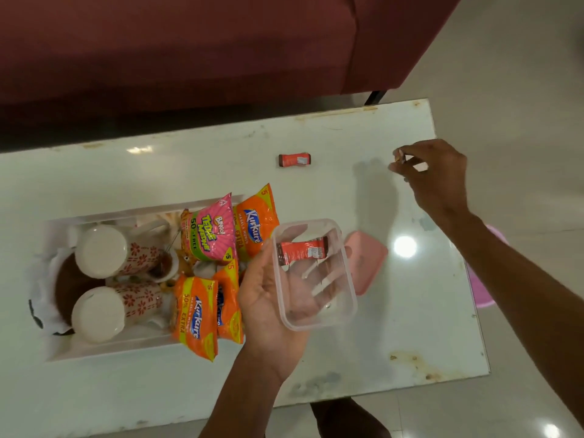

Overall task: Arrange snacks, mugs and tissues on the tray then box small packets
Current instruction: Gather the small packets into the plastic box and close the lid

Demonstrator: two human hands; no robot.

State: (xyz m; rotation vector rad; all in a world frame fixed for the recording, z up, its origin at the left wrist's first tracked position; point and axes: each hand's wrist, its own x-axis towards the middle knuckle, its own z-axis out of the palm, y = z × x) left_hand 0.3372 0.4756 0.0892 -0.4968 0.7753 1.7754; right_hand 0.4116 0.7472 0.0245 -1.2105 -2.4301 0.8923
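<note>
My left hand (pixel 268 298) holds a clear plastic box (pixel 328 314) from below, above the table. One small red packet (pixel 301 252) lies inside the box. My right hand (pixel 439 175) hovers at the table's right side, its fingertips pinched on another small packet (pixel 403 158). A third small red packet (pixel 295 159) lies on the table further back. The white tray (pixel 104 350) at the left carries two upturned floral mugs (pixel 104 251) (pixel 101 314), white tissues (pixel 47 314), orange Kurkure bags (pixel 194 314) and a pink Bingo bag (pixel 210 232).
The box's pink lid (pixel 368 263) lies on the white glossy table (pixel 410 327) just right of the box. A maroon sofa (pixel 189 58) stands behind the table. A pink object (pixel 483 289) shows past the table's right edge, on the floor.
</note>
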